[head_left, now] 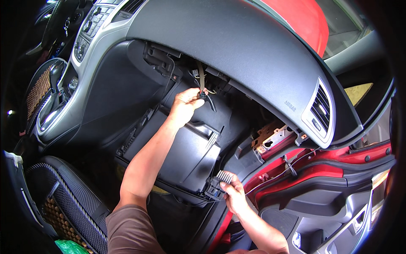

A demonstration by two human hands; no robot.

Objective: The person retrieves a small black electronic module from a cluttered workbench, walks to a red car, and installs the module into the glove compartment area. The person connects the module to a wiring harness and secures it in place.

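Below the dashboard (220, 46), my left hand (184, 106) is closed on a small black wiring connector (202, 96). A taped cable (201, 75) runs up from it into the opening under the dash. Lower and to the right, my right hand (235, 194) grips a black plastic module with a row of metal fins (215, 189), which looks like a blower resistor. Its fins point up, and my thumb lies across its side. Between the hands, the black glove box (177, 146) hangs lowered in the footwell. My fingertips partly cover both held parts.
Exposed metal brackets (270, 137) show at the dash's right end. A thin pale wire (272, 178) runs along the red door sill. The open door (321, 199) is on the right. The center console (67, 97) and a seat with a beaded cover (63, 216) are on the left.
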